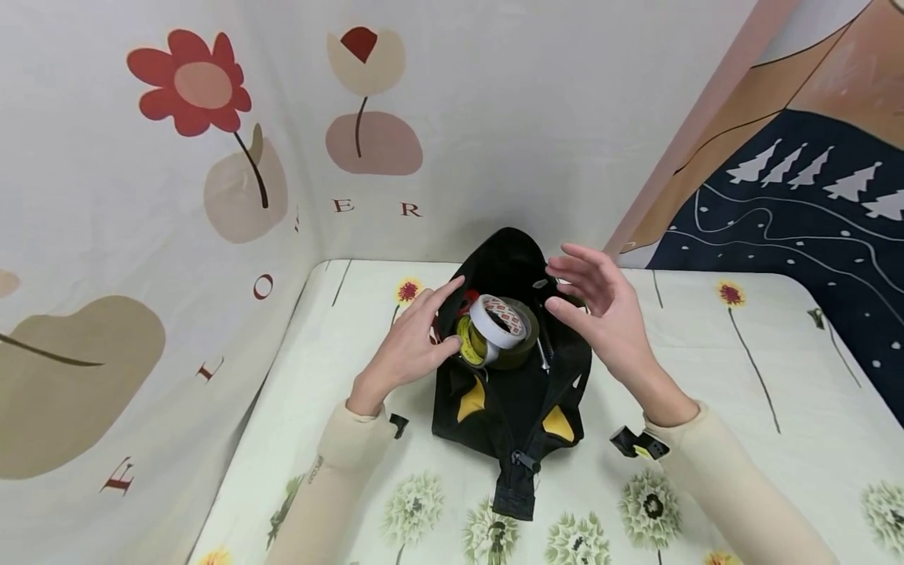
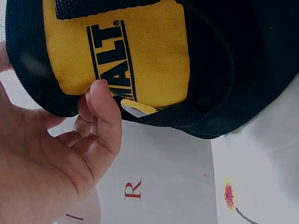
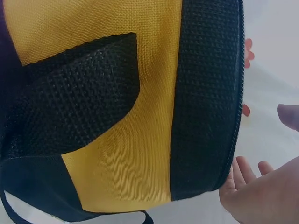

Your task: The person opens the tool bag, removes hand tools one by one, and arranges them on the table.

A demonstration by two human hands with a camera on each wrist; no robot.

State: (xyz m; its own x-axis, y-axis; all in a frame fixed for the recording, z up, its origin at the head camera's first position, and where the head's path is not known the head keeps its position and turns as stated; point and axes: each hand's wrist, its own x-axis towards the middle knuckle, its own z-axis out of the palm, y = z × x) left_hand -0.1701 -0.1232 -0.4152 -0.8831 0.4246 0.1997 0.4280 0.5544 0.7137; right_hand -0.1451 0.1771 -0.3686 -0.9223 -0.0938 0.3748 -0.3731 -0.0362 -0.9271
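Observation:
A black and yellow tool bag (image 1: 480, 424) stands on the table with its zipped mouth spread apart. Inside lie a white tape roll (image 1: 487, 320), a wider tan tape roll (image 1: 519, 357) and a yellow-green round item (image 1: 468, 345). At the bag's left rim is my left hand (image 1: 417, 337), thumb and forefinger spread apart; its other fingers bend loosely beside the yellow side panel (image 2: 159, 56). My right hand (image 1: 607, 314) is raised by the right rim, fingers loosely bent and holding nothing. Whether either hand's far fingertips touch the fabric is hard to tell.
A flower-printed cloth covers the table (image 1: 706, 369). Behind and to the left hang printed curtains (image 1: 494, 118). The bag's zipper end (image 1: 519, 486) points toward me. Small cameras, one of them a black wrist camera (image 1: 639, 443), sit by the sleeves.

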